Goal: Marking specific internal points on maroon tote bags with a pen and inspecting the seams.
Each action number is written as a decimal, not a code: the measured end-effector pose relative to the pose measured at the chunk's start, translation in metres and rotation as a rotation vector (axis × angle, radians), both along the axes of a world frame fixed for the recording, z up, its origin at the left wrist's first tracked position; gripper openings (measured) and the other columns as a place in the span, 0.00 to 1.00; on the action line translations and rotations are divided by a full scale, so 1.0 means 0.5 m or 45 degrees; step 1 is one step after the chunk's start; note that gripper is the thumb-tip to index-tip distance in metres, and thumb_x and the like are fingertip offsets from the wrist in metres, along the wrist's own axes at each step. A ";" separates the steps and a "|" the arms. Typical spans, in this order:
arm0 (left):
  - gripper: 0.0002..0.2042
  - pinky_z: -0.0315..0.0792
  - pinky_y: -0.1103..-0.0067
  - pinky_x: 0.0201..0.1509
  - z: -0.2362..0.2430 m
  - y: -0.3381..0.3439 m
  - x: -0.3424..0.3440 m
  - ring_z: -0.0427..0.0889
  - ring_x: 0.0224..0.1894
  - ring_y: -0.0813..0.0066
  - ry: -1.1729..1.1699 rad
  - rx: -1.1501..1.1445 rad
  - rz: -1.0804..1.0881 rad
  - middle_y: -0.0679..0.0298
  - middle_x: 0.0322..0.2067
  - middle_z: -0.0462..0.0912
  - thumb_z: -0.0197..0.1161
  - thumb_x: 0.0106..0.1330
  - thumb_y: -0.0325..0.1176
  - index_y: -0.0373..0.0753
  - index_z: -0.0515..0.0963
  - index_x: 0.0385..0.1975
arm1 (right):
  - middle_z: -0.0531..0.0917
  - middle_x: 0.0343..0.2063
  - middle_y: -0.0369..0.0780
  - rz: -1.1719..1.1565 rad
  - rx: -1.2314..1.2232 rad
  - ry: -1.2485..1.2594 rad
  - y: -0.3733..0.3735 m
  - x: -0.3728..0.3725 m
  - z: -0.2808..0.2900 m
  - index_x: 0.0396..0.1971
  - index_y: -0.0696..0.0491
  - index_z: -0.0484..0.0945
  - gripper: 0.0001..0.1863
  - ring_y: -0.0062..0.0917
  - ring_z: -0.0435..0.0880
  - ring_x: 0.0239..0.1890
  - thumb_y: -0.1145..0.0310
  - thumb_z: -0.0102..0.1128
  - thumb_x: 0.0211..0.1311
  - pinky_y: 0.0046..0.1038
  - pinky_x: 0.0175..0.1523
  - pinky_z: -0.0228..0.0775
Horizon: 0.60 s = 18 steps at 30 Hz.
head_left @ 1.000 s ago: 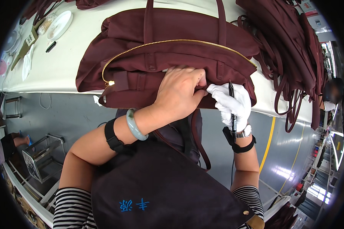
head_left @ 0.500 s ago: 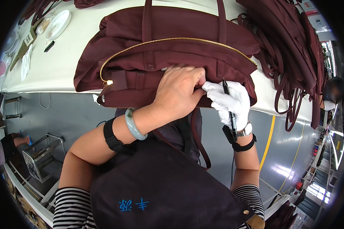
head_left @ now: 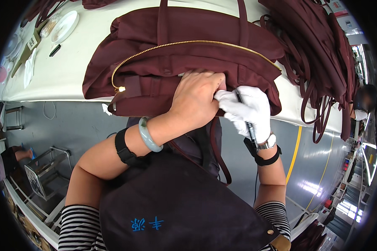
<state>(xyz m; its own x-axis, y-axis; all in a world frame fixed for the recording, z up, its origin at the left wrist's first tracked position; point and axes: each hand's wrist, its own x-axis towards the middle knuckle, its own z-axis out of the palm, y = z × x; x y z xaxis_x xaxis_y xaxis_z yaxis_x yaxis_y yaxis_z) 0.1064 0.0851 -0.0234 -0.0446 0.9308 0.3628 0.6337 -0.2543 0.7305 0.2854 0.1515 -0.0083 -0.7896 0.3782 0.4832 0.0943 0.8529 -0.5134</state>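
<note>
A maroon fabric bag lies on the table in front of me, its gold zipper curving open across the near side. My left hand, bare, is closed over the bag's near edge, its fingertips hidden in the folds of the opening. My right hand, in a white glove, holds a slim black pen across the palm. The gloved thumb and fingertips meet the left hand at the fabric; what they pinch there is hidden.
Several maroon bags with straps are heaped at the right. On the white-covered table, a white plate and a black marker lie at the left. A metal-framed stool stands on the floor at the left.
My right hand has shifted slightly left, closer against the left hand, and turned so that the pen lies more behind its fingers. The left hand stays almost still on the bag.
</note>
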 end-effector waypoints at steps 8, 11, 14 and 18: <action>0.11 0.64 0.68 0.43 0.000 -0.004 0.001 0.75 0.34 0.63 -0.066 -0.051 -0.024 0.64 0.26 0.76 0.70 0.51 0.31 0.40 0.72 0.26 | 0.85 0.37 0.47 -0.242 -0.385 0.457 -0.027 0.031 -0.030 0.38 0.62 0.82 0.13 0.22 0.80 0.27 0.69 0.54 0.61 0.22 0.34 0.73; 0.12 0.64 0.68 0.43 0.001 -0.003 0.000 0.75 0.34 0.63 -0.054 -0.032 -0.025 0.64 0.26 0.76 0.71 0.52 0.31 0.40 0.72 0.26 | 0.86 0.35 0.46 -0.253 -0.375 0.394 -0.026 0.028 -0.027 0.36 0.61 0.82 0.12 0.25 0.81 0.28 0.69 0.55 0.59 0.23 0.34 0.72; 0.11 0.64 0.68 0.43 0.001 -0.004 -0.001 0.75 0.34 0.63 -0.057 -0.030 -0.025 0.64 0.27 0.76 0.70 0.51 0.30 0.40 0.71 0.26 | 0.87 0.33 0.46 -0.179 -0.154 0.434 -0.018 0.011 -0.024 0.35 0.60 0.83 0.11 0.28 0.83 0.29 0.69 0.58 0.57 0.24 0.33 0.72; 0.11 0.63 0.68 0.43 0.001 -0.004 -0.001 0.75 0.35 0.63 -0.057 -0.034 -0.028 0.64 0.27 0.77 0.70 0.51 0.29 0.40 0.72 0.27 | 0.87 0.32 0.44 -0.105 -0.160 0.218 -0.012 0.007 -0.012 0.35 0.58 0.83 0.10 0.31 0.84 0.29 0.71 0.61 0.53 0.27 0.33 0.73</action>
<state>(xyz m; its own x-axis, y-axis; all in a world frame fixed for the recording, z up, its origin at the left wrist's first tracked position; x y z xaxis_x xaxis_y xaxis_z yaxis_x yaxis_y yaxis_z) 0.1059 0.0828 -0.0229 -0.0396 0.9412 0.3356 0.5946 -0.2478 0.7649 0.2886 0.1457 -0.0144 -0.6643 0.5035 0.5525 0.0635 0.7744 -0.6295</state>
